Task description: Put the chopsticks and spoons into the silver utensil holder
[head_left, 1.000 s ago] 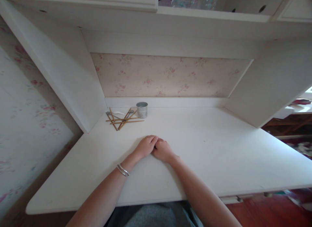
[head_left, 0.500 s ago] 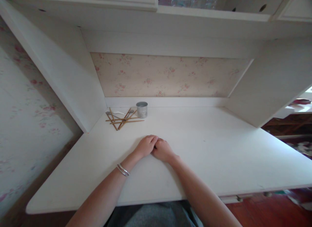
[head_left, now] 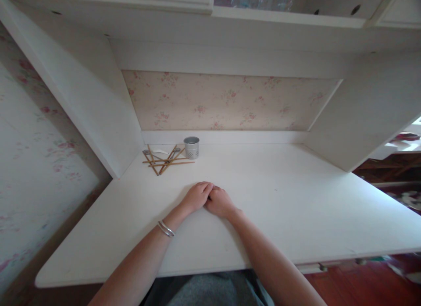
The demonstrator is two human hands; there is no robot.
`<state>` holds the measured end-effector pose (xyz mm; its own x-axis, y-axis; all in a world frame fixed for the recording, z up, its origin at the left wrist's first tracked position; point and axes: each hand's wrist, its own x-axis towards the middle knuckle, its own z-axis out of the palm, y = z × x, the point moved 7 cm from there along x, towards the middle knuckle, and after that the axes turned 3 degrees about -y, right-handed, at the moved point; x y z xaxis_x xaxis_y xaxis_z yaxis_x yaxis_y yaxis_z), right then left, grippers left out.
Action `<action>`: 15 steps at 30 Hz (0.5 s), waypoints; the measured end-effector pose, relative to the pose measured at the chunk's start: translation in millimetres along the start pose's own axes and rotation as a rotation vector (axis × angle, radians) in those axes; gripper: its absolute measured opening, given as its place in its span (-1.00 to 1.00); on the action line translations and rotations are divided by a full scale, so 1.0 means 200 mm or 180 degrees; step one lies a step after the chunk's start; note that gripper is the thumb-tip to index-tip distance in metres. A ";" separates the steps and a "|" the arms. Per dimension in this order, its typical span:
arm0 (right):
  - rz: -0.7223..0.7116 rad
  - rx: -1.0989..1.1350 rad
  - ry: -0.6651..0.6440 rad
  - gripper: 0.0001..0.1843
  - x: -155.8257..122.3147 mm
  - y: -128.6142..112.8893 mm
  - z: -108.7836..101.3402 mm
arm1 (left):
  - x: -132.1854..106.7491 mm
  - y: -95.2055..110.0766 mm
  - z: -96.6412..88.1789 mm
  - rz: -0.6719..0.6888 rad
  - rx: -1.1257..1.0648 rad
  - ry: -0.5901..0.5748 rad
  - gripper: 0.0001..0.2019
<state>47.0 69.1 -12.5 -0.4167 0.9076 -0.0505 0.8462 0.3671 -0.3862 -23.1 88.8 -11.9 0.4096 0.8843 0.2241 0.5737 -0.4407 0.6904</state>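
My left hand [head_left: 196, 196] and my right hand [head_left: 219, 202] rest side by side on the white desk [head_left: 296, 209], knuckles up and touching each other. The fingers of both are curled in and nothing shows in them. Two thin bangles [head_left: 166, 229] circle my left wrist. Farther back on the left stands a small perforated metal cup [head_left: 191, 147]. Beside it lies a loose heap of wooden chopsticks [head_left: 167, 161] with metal spoons [head_left: 176, 151] among them, well out of reach of either hand.
The desk sits in a white alcove with slanted side panels [head_left: 98, 113] and floral wallpaper [head_left: 223, 100] behind. A shelf [head_left: 283, 17] runs overhead. Red wooden floor [head_left: 362, 284] shows past the desk's front right edge.
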 end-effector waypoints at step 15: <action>-0.0005 -0.0048 -0.0016 -0.59 0.00 -0.01 -0.01 | 0.00 0.00 0.01 0.0039 -0.0021 -0.0014 -0.60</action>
<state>46.0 68.0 -9.8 -0.4198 0.9060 -0.0545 0.8504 0.3717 -0.3723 -22.2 89.6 -13.3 0.4197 0.8781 0.2297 0.5639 -0.4505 0.6921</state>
